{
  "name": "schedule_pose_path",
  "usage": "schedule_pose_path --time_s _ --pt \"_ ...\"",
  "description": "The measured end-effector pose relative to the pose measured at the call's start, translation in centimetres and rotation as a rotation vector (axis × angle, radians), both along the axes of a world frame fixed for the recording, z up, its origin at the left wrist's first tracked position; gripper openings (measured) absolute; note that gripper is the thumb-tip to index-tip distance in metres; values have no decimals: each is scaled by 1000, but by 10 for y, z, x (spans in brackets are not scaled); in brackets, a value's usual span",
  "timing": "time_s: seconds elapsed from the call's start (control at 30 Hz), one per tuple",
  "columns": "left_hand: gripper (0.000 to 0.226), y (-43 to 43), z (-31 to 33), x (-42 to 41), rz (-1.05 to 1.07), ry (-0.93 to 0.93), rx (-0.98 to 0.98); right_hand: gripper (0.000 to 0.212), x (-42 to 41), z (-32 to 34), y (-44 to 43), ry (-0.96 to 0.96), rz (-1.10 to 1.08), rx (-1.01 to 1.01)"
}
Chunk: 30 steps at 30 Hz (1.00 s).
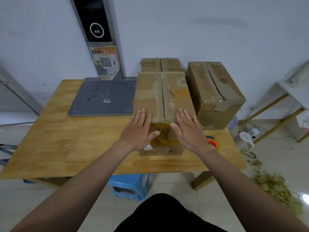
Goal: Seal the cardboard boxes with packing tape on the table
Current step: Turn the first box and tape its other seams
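Near the table's [70, 148] front edge, a cardboard box [163, 97] is being pressed at its near top edge by the flat, open left hand [138, 131] and right hand [189, 131]. A tape roll [214, 143] is lying just beside it; two more boxes [215, 94] are standing toward the back edge.

The worn brown cardboard box [160, 97] stands on the light wooden counter [75, 144]. The left hand [138, 129] and right hand [189, 131] rest flat on its near top edge, either side of the centre seam, fingers [142, 114] straight. Yellowish packing tape [163, 134] covers the front face between the thumbs. An orange-cored tape roll [213, 144] lies beside the right wrist.
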<state>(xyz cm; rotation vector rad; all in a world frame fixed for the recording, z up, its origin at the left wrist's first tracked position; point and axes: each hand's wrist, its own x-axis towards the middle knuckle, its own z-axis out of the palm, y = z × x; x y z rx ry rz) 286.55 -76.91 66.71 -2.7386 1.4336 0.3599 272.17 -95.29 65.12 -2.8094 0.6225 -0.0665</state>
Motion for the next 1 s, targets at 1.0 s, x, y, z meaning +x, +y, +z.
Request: schedule_pose_path --time_s 1.0 --pt "81 -16 -7 20 734 882 -769 99 7 -14 -33 -309 -660 1073"
